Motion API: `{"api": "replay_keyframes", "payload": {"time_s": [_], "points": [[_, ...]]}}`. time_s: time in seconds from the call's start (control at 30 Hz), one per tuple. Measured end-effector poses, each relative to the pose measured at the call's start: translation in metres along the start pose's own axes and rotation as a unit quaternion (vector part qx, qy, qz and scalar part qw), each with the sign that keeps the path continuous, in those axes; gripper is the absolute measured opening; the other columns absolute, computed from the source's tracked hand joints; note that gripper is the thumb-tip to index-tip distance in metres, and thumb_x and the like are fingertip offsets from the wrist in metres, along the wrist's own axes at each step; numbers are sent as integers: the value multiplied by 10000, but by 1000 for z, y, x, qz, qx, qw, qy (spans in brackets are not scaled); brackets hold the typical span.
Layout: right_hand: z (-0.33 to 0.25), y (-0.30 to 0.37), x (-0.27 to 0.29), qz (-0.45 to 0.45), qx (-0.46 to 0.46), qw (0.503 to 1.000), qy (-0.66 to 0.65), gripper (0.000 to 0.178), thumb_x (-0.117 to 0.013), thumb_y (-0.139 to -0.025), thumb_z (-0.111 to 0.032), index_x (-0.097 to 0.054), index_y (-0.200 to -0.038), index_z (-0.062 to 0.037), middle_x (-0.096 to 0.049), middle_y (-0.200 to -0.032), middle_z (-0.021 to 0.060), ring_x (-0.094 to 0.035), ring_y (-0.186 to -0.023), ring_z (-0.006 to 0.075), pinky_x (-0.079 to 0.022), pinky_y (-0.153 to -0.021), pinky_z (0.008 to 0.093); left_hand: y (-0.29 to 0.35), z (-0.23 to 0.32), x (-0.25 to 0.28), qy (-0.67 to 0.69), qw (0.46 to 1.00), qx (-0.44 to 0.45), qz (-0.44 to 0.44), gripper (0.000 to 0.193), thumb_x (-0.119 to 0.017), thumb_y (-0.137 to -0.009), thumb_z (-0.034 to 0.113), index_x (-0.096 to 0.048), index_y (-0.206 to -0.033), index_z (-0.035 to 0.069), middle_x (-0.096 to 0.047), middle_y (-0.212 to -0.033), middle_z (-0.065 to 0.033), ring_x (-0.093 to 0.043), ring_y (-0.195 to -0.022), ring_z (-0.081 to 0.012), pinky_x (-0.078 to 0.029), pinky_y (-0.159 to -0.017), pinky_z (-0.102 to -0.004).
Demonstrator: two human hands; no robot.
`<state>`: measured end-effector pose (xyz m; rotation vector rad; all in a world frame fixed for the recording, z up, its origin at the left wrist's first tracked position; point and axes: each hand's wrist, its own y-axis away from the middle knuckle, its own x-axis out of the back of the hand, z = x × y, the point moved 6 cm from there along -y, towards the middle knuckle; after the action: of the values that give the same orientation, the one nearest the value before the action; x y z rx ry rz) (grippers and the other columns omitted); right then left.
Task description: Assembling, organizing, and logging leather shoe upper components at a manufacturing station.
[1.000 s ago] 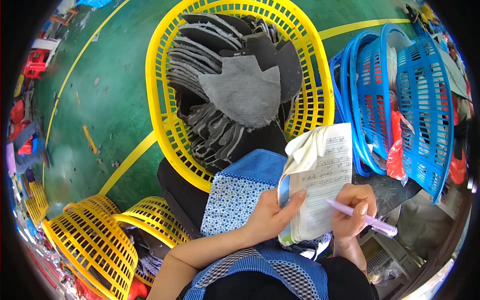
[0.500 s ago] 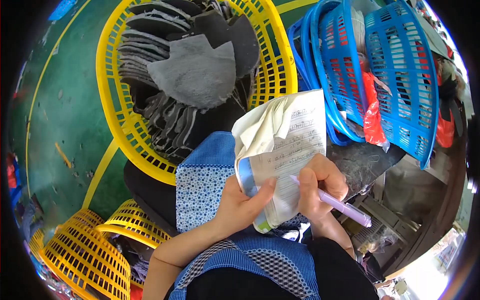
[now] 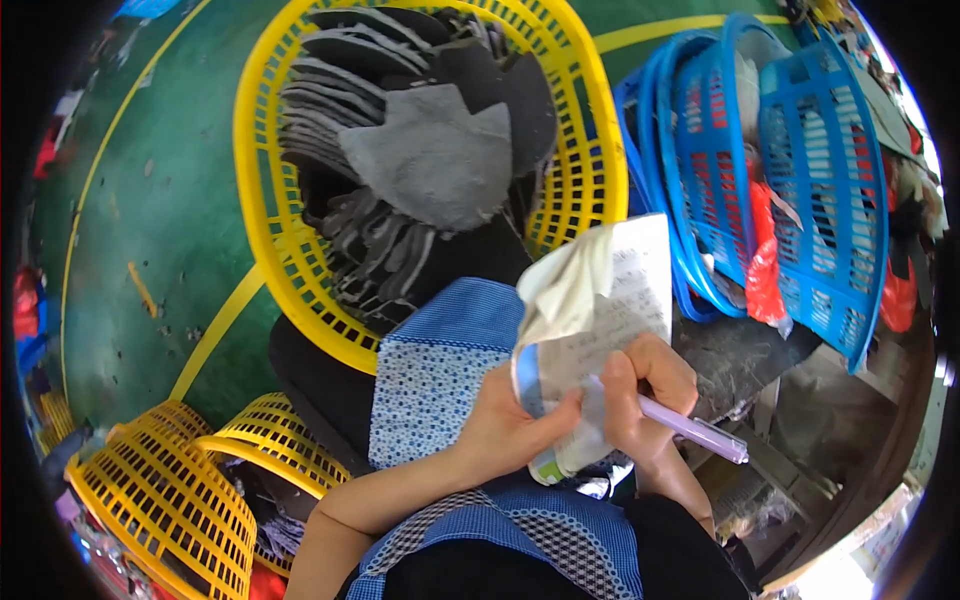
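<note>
My left hand grips a small lined notebook by its left side, thumb across the page. Handwriting covers the upper part of the page, and a creased, folded-back leaf curls over its top left. Pinched in my right hand is a light purple pen, its tip end over the lower page and its back end pointing right. The tip itself is hard to make out. Beyond the notebook stands a yellow basket filled with stacked dark grey, fuzzy cut pieces.
Blue baskets lean together at the right, with a red plastic bag hanging between them. More yellow baskets stand at the lower left. The green floor has yellow lines. A blue patterned apron covers my lap.
The whole view has shifted, so baskets, notebook and hands appear farther right and slightly lower. My right hand still holds the pen over the page, now closer to my left thumb.
</note>
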<state>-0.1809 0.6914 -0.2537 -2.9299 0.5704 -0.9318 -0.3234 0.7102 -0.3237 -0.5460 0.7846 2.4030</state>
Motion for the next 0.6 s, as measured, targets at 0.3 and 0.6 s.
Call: {"api": "replay_keyframes", "payload": {"time_s": [0.3,0.6], "points": [[0,0,-4,-7,-3,1000,27,310,-656,-813,50,-440,-614,-49,-447,-562,61,-417,-457,188,-306,-440,341,1,-3,0,15,1000,24,4,397,-694,-888,67,-592,-1256,-42,-710,-1103,-122,-660,-980,-149,-542,-867,-311],[4,2,-1,16,-32,999,30,319,-654,-844,49,-448,-620,-48,-451,-563,50,-416,-457,171,-305,-435,334,0,-4,-1,-8,1000,21,1,392,-682,-898,67,-588,-1264,-37,-707,-1109,-117,-656,-983,-144,-543,-865,-310]]}}
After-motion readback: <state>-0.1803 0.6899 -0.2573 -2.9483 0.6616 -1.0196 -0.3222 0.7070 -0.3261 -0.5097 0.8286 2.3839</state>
